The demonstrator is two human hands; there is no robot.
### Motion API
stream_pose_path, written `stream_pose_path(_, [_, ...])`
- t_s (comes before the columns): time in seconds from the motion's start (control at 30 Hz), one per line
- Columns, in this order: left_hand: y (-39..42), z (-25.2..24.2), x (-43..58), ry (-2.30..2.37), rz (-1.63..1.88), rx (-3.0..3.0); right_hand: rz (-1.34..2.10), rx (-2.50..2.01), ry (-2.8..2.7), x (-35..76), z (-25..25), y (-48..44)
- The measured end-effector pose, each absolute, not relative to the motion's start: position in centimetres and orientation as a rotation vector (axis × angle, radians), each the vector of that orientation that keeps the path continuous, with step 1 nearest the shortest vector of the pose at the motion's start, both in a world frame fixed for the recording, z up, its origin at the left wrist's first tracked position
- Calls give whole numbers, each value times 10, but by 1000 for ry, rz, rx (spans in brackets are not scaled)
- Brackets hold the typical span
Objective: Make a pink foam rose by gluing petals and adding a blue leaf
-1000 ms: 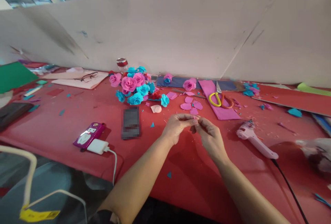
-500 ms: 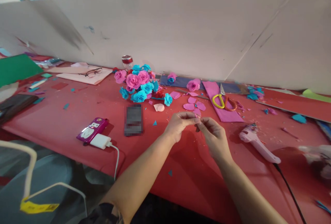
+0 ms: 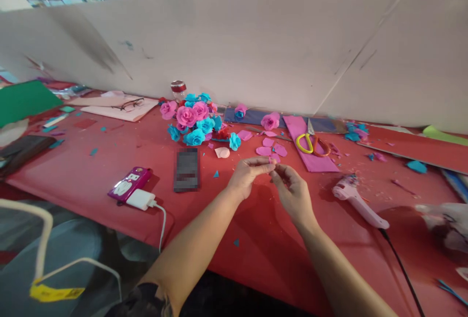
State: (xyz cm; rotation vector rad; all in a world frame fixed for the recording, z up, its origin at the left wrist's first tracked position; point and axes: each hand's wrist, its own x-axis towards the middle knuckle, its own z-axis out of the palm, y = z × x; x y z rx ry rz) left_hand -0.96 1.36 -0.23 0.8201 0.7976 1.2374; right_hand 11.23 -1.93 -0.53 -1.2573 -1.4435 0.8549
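My left hand (image 3: 245, 175) and my right hand (image 3: 293, 191) meet fingertip to fingertip above the red table (image 3: 256, 268). Pinched between them is a small pink paper piece (image 3: 271, 161), mostly covered by the fingers. Just beyond the fingertips lie several loose pink paper petals (image 3: 263, 151). Past those, a finished pink paper rose (image 3: 270, 121) rests near a blue strip. Scissors (image 3: 312, 144) with yellow and orange handles lie on a folded pink paper sheet (image 3: 314, 163). To the right of my right hand lies a pink glue gun (image 3: 360, 202).
Left of my hands are a bunch of pink and blue paper roses (image 3: 195, 122), a phone (image 3: 186, 169) and a purple power strip (image 3: 129, 184) with a white charger (image 3: 142, 200). Eyeglasses (image 3: 129, 105) sit on papers. A pale partition (image 3: 234, 49) runs behind.
The view has shifted slightly. My joined hands have moved a little to the left, and both still pinch the small pink paper piece. Objects on the table stay put.
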Motion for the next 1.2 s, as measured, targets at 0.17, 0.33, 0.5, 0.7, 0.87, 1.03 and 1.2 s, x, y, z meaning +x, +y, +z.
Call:
stream_pose_path(0.17, [16,-8,-11,782,1209,814,900,-1250,-1401,111,-8,-18])
stream_pose_path(0.33, [14,-13,-10,792,1138,910,931,-1208,-1385,110,-8,-18])
stream_pose_path(0.5, [17,-10,-11,862,1231,869,881,-1213,-1387,111,-8,-17])
stream_pose_path(0.7, [16,-8,-10,860,1328,904,715,-1329,-1470,113,-13,-13])
stream_pose_path(0.87, [15,-10,-8,908,1348,935,726,-1324,-1517,111,-18,-14])
stream_pose_path(1.03, [14,-9,-9,914,1175,928,748,-1314,-1516,111,-17,-13])
stream_pose_path(1.2, [17,-12,-8,888,1189,878,732,-1307,-1497,116,-16,-11])
